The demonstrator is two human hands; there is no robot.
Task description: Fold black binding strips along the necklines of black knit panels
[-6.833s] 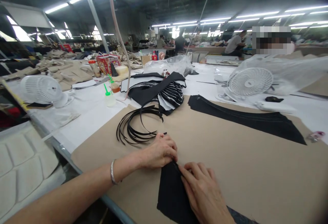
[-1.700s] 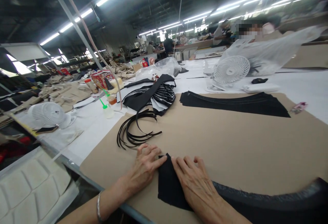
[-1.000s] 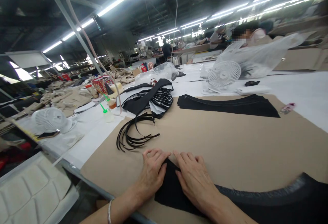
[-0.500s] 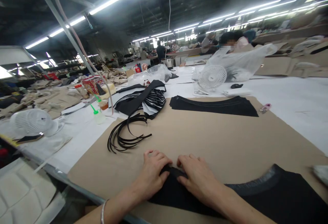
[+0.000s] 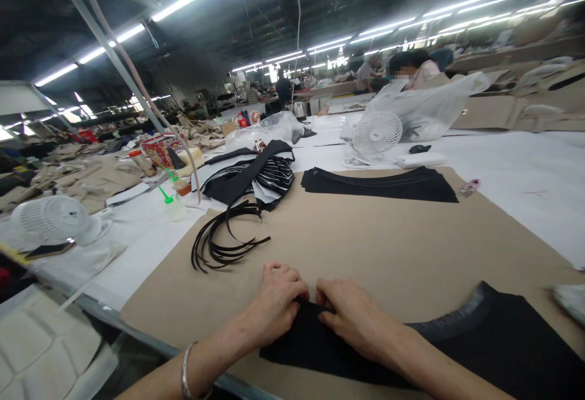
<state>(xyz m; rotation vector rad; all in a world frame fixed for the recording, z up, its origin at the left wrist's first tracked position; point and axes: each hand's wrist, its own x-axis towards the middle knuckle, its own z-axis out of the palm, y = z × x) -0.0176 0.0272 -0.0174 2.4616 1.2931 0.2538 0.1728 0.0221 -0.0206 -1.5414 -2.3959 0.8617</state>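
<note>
The counter carries a wide brown paper sheet. The black fabric lies flat on the sheet's near edge, running off to the right. Farther back sit a stack of black cut pieces, a white fan and a bundle of black strips.

The left hand and right hand meet at the fabric's left corner, and each grip is curled, pinching its top edge. This work likely goes best with fingertips close together, the cloth flat and the edge worked evenly.

Print on the red box is too blurred to read.
</note>
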